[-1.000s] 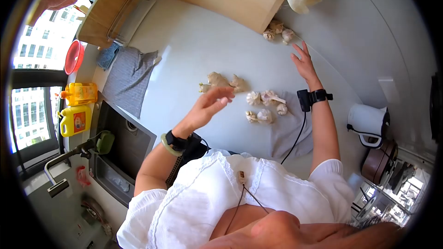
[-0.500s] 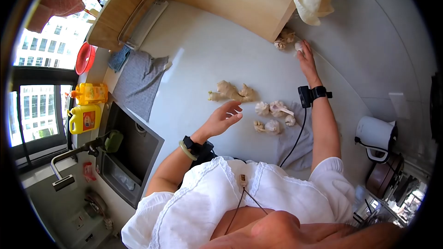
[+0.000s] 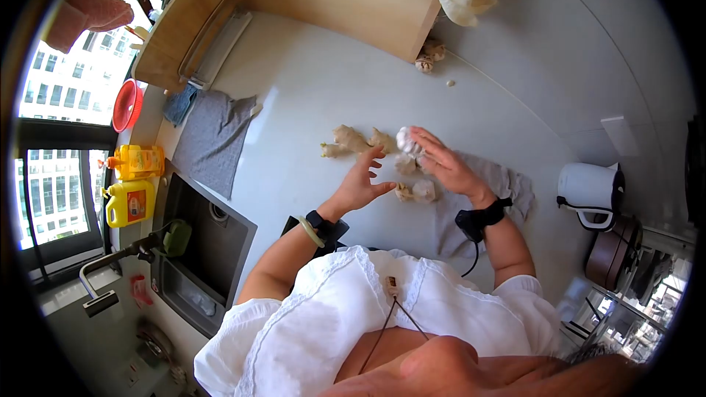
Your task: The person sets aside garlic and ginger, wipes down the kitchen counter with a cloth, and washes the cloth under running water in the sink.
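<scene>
A white garlic bulb (image 3: 407,141) is in the fingers of my right hand (image 3: 450,169), above the counter and beside the right end of the ginger root (image 3: 348,138). My left hand (image 3: 360,185) is open, fingers spread and curved, just in front of the ginger and holding nothing. Below my right hand lie more garlic bulbs (image 3: 424,191), partly hidden by its fingers. A grey cloth (image 3: 482,209) lies under my right wrist. Farther off, other garlic bulbs (image 3: 424,64) sit at the corner of the wooden cabinet, with a small pale clove (image 3: 451,83) near them.
The wooden cabinet (image 3: 331,0) stands along the far side of the counter (image 3: 294,73). At left are a grey towel (image 3: 213,140), a dark sink (image 3: 198,213), yellow bottles (image 3: 132,202) and a red basin (image 3: 128,105). A white kettle (image 3: 590,187) stands at right.
My right hand has come back from the cabinet corner, bringing a garlic bulb to the ginger. My left hand has stayed near the ginger, its fingers spread wider. The head view has shifted slightly.
</scene>
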`<state>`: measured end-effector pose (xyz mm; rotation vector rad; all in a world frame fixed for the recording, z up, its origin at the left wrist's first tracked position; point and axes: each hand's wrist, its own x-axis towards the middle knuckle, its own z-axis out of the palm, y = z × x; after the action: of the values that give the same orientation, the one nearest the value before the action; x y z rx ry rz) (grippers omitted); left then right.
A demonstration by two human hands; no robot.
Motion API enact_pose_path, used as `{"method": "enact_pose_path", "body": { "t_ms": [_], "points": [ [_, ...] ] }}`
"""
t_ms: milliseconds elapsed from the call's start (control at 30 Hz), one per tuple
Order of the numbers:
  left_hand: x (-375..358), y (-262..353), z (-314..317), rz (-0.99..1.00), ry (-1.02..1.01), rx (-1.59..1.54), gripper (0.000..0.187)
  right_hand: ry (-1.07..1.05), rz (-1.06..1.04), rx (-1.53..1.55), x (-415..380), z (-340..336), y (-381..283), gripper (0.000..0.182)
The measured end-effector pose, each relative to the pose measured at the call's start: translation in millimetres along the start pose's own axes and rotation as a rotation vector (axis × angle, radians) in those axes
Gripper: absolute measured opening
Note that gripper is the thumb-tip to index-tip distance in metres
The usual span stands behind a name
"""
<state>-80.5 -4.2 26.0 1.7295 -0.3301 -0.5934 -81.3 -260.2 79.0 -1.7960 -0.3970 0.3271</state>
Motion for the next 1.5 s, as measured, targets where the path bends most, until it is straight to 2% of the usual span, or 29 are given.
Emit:
{"method": "enact_pose_path", "body": {
  "t_ms": [67,167,300,400,500,567,633,700,767,867,967,1000,1100,1200,1300,1500],
  "points": [
    [-1,-3,6,-0.035,0.022,0.021,0.092,-0.094,-0.011,-0.082,-1,20,6,0.051],
    [-3,-6,9,-0.045,0.064,-0.115,0.092,-0.178,-0.016,-0.099,-5,48,7,0.051],
    [-3,-22,8,0.067,0.073,0.059,0.081,-0.241,-0.001,-0.006,-7,76,5,0.053],
    [-6,-34,10,0.024,0.055,0.047,0.072,-0.248,0.004,-0.131,-8,81,5,0.050],
    [-5,-39,10,-0.030,0.092,0.123,0.070,-0.245,0.067,-0.068,-5,56,-1,0.045],
    [-5,-31,7,-0.041,0.112,0.258,0.072,-0.093,0.082,-0.216,6,20,2,0.040],
    [-6,-40,10,0.034,0.119,0.286,0.073,0.154,0.119,-0.055,20,-22,16,0.045],
    [-7,-47,11,0.107,0.125,0.314,0.072,0.349,0.194,-0.103,42,-63,41,0.051],
    [-8,-51,10,0.179,0.127,0.347,0.071,0.484,0.188,-0.286,66,-93,70,0.053],
    [-9,-57,9,0.223,0.116,0.351,0.070,0.507,0.012,-0.794,97,-117,110,0.057],
    [-9,-54,5,0.256,0.095,0.370,0.063,0.535,0.032,-0.631,130,-130,128,0.055],
    [-9,-55,5,0.261,0.099,0.382,0.062,0.653,0.037,-0.492,142,-129,130,0.051],
    [-8,-56,7,0.277,0.110,0.411,0.057,0.691,0.202,-0.477,169,-135,136,0.040],
    [-7,-54,7,0.288,0.115,0.426,0.055,0.730,0.071,-0.724,184,-135,146,0.024],
    [-7,-55,6,0.301,0.112,0.429,0.055,0.795,-0.026,-0.598,184,-134,149,0.014],
    [-7,-58,7,0.334,0.115,0.424,0.056,0.784,0.116,-0.540,143,-135,122,0.009]
  ]
}}
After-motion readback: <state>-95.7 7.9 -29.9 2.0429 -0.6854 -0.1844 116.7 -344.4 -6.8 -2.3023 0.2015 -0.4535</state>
